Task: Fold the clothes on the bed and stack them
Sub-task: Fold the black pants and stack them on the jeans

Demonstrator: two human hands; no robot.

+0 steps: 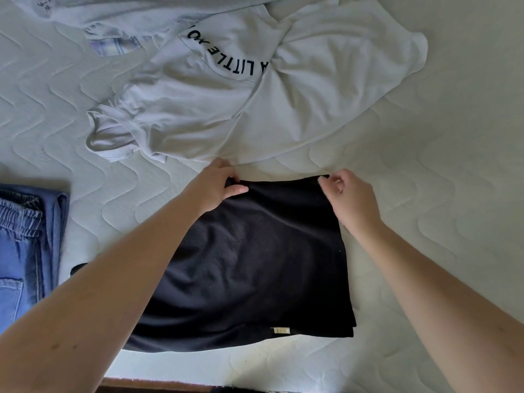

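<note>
A black knit garment (pixel 255 251) lies folded flat near the edge of the white quilted mattress (pixel 425 194), a crumpled white printed T-shirt (pixel 241 103) beyond it and folded blue jeans (pixel 25 251) at far left.

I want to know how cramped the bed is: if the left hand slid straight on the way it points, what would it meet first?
Probably the white T-shirt: its hem lies just beyond the left hand.
</note>
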